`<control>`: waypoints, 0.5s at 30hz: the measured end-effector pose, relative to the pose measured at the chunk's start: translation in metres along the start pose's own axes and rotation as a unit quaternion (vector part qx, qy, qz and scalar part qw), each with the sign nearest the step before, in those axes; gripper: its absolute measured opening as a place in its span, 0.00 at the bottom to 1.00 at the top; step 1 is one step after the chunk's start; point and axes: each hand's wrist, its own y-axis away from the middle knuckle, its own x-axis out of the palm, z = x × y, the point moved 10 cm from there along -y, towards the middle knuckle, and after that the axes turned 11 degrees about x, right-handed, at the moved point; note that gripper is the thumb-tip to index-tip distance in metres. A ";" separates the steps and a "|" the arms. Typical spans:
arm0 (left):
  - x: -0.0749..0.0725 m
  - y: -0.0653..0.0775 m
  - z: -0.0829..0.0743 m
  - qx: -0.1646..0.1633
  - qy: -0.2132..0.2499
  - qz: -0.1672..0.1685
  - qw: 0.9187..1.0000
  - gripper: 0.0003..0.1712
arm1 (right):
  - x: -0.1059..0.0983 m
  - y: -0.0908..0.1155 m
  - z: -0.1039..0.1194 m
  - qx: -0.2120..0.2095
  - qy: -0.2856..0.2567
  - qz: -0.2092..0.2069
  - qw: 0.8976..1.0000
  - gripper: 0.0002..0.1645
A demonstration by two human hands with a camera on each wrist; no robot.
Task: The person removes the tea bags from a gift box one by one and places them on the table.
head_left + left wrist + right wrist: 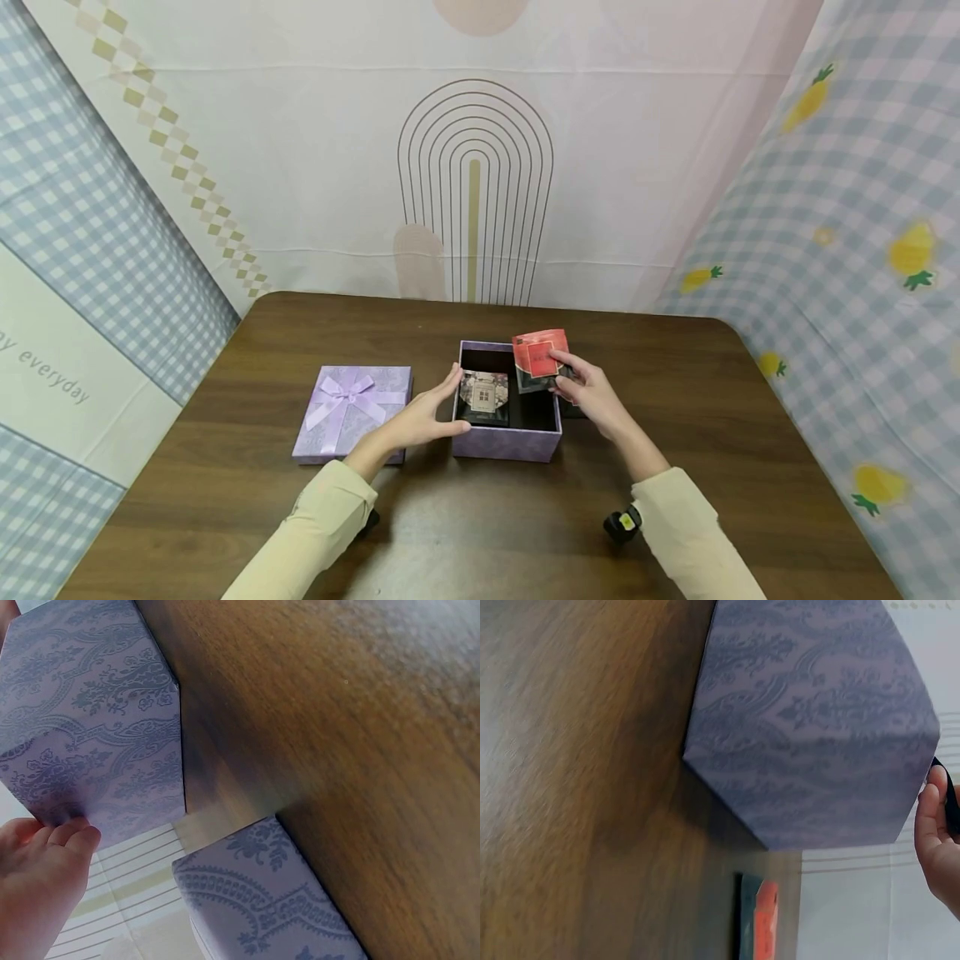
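A purple patterned gift box (504,443) stands uncovered on the table. Inside its left part lies a black packet with a floral label (483,398). My left hand (422,421) is at the box's left side, fingertips against the outer wall near the rim and thumb by the front left corner. Over the right part of the box, my right hand (592,398) pinches a red and black packet (540,354) by its right edge. The right wrist view shows those fingers (928,814) just above the rim, with a dark edge of the packet between them.
The purple box lid (348,410) with a ribbon bow lies left of the box. Another red and black packet (765,922) lies on the brown wooden table (480,517), right of the box. A cloth backdrop hangs behind the table.
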 end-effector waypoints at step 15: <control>0.001 0.000 0.001 -0.003 0.000 0.003 1.000 0.50 | -0.042 0.009 -0.016 -0.014 -0.024 -0.044 0.999 0.29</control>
